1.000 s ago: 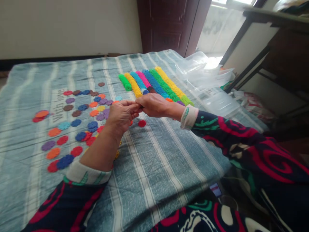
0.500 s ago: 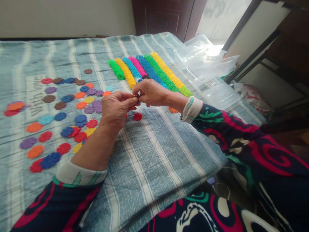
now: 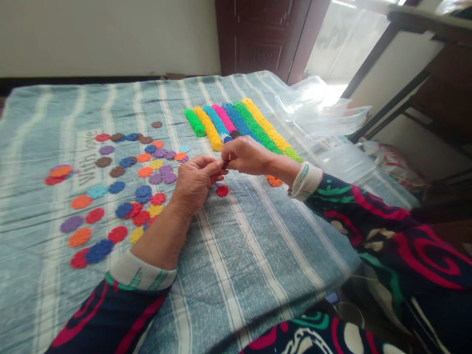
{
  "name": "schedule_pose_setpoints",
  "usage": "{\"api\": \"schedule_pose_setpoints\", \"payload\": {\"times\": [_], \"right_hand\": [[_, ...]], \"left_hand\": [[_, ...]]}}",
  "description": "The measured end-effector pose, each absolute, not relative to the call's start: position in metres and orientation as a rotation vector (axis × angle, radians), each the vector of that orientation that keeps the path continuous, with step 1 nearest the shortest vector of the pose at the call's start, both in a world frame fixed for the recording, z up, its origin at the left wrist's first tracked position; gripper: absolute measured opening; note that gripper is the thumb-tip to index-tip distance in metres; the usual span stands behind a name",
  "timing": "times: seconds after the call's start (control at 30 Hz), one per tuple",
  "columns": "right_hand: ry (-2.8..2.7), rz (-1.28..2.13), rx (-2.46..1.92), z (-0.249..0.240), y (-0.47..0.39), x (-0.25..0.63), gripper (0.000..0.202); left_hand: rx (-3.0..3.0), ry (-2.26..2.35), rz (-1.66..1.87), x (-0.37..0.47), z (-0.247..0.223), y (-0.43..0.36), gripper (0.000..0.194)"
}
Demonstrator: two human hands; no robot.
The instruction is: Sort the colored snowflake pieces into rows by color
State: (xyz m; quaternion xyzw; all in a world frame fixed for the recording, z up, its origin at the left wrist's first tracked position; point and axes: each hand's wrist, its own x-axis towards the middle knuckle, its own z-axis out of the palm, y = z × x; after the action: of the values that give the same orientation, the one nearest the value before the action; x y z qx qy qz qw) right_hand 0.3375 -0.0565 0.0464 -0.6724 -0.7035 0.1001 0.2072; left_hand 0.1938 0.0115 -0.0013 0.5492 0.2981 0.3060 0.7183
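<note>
My left hand (image 3: 197,179) and my right hand (image 3: 245,155) meet fingertip to fingertip over the striped cloth (image 3: 258,236). Both are pinched on a small dark piece (image 3: 226,163), mostly covered by the fingers. Just below them lies a red flower-shaped disc (image 3: 222,191). Beyond my right hand, rows of stacked discs lie side by side, among them a short green row (image 3: 194,122) and a long yellow row (image 3: 263,123). An orange disc (image 3: 275,181) rests under my right wrist. Loose discs in several colours, such as a purple one (image 3: 72,224), are spread out on the left.
Clear plastic boxes (image 3: 344,162) stand at the right back of the cloth. Behind the far edge are a wall and a dark red door (image 3: 261,39). A dark metal frame (image 3: 387,81) stands on the right, near a plastic bag (image 3: 387,157).
The view has shifted, so the cloth and discs appear further right and lower. Both hands remain together at the dark piece, with the fingers slightly moved.
</note>
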Motion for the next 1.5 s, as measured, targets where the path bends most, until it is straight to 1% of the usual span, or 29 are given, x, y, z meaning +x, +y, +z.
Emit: {"api": "schedule_pose_setpoints", "payload": {"times": [0.13, 0.33, 0.47, 0.63, 0.83, 0.97, 1.07, 1.2, 1.3, 1.5], "right_hand": [[-1.990, 0.255, -1.803, 0.041, -0.060, 0.334, 0.009], [-2.001, 0.250, -1.748, 0.028, -0.070, 0.330, 0.010], [-1.991, 0.255, -1.766, 0.029, -0.077, 0.327, 0.010], [-2.065, 0.326, -1.666, 0.029, -0.083, 0.326, 0.009], [-2.084, 0.094, -1.737, 0.022, -0.093, 0.320, 0.018], [-2.100, -0.005, -1.734, 0.016, -0.099, 0.316, 0.020], [-2.088, -0.039, -1.739, 0.011, -0.104, 0.315, 0.018], [-2.065, -0.034, -1.820, 0.008, -0.108, 0.319, 0.016], [-2.001, -0.027, -1.963, 0.011, -0.106, 0.328, 0.017], [-1.863, -0.014, -2.287, 0.027, -0.090, 0.351, 0.024]], "left_hand": [[1.111, 0.637, 0.528, 0.186, 0.000, 0.016, 0.026], [1.140, 0.642, 0.352, 0.177, -0.001, 0.019, 0.031], [1.162, 0.634, 0.297, 0.175, 0.000, 0.018, 0.032], [1.210, 0.606, 0.272, 0.173, -0.001, 0.017, 0.029], [1.255, 0.564, 0.244, 0.171, -0.005, 0.019, 0.024], [1.296, 0.533, 0.219, 0.170, -0.003, 0.018, 0.022], [1.350, 0.533, 0.192, 0.171, 0.000, 0.015, 0.019], [1.427, 0.575, 0.170, 0.174, 0.000, 0.011, 0.019], [1.463, 0.631, 0.190, 0.176, -0.004, 0.009, 0.021], [1.470, 0.684, 0.221, 0.178, -0.005, 0.007, 0.018]]}}
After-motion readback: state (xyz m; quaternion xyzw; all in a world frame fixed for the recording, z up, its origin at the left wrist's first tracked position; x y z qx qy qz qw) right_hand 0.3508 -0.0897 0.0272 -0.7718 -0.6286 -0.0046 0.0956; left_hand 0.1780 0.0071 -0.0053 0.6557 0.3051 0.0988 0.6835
